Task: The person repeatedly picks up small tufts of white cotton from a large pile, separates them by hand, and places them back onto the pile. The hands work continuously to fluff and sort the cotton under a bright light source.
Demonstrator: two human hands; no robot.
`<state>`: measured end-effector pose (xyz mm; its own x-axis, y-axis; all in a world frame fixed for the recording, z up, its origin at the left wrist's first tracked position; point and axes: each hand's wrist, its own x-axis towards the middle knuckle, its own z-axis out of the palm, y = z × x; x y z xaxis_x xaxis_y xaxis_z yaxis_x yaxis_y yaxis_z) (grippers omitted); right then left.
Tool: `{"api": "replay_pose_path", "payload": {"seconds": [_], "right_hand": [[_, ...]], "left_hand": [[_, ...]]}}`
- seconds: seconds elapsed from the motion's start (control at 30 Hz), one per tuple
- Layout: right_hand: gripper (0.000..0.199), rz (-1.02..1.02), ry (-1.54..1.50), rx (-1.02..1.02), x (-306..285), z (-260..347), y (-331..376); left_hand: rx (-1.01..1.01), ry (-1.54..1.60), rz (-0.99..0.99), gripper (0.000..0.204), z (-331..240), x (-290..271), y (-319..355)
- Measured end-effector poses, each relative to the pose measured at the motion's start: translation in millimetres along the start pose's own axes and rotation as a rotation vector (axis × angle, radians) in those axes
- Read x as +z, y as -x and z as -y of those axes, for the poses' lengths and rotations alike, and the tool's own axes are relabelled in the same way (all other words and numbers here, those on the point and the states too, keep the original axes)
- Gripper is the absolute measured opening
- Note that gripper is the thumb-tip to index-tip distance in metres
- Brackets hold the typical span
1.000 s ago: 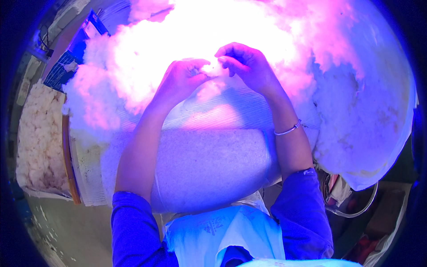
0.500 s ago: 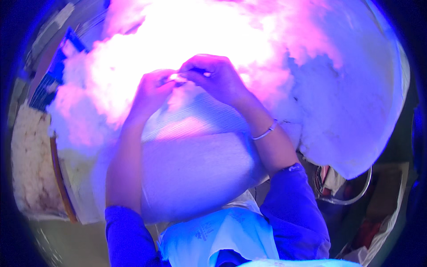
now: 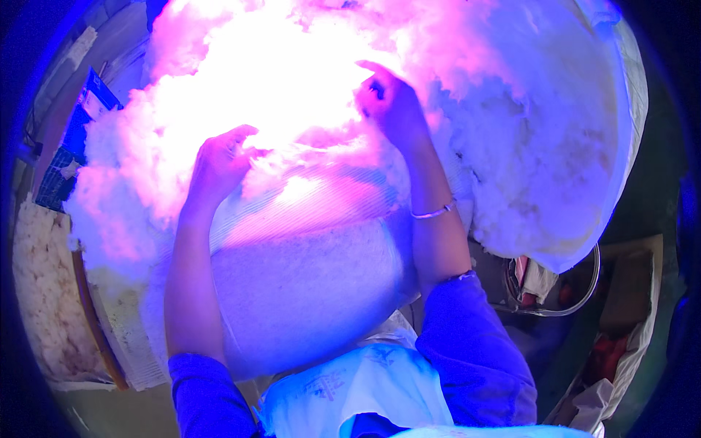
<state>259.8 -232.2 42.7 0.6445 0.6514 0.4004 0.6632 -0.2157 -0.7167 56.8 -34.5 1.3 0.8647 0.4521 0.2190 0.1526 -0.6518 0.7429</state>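
A brightly lit mass of loose white fluff, like cotton or fibre filling, covers the far part of the work surface. My left hand is at its near edge, fingers bent and thumb apart, touching the fluff. Farther off and to the right, my right hand has its index finger stretched out over the fluff, with a gap to the thumb. Glare washes out the fingertips of both. Between and below the hands lies a ribbed pale sheet, with strands of fluff along its far edge. A bracelet circles my right wrist.
A smooth, rounded pale pad lies between my forearms. At the left are a blue box, a stained padded board and a brown strip. At the right, a curved metal frame stands near a lined box.
My hands have come apart from a meeting point over the fluff. The left moved left and slightly nearer, the right moved right and farther away. The view has shifted slightly.
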Motion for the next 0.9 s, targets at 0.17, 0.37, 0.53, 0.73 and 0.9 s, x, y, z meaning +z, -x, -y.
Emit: {"api": "replay_pose_path", "payload": {"seconds": [0.17,0.37,0.53,0.73,0.9], "right_hand": [[0.029,0.352,-0.116,-0.271,85.6,0.6,17.9],[0.024,0.660,0.012,-0.243,112.9,32.0,9.2],[0.024,0.563,-0.223,-0.176,91.6,37.7,-2.7],[0.020,0.156,-0.310,0.061,14.6,-3.8,-26.2],[0.023,0.140,0.167,0.007,-2.7,-19.9,-23.9]], "left_hand": [[0.117,-0.051,-0.105,0.053,-15.8,-6.7,6.9],[-0.108,0.175,-0.039,0.041,8.0,-18.7,1.9],[-0.135,0.119,-0.042,0.036,33.9,-28.7,-0.4],[-0.226,0.129,0.077,0.038,26.6,-36.3,-0.7],[-0.228,0.024,0.119,0.036,11.0,-43.8,0.2]]}}
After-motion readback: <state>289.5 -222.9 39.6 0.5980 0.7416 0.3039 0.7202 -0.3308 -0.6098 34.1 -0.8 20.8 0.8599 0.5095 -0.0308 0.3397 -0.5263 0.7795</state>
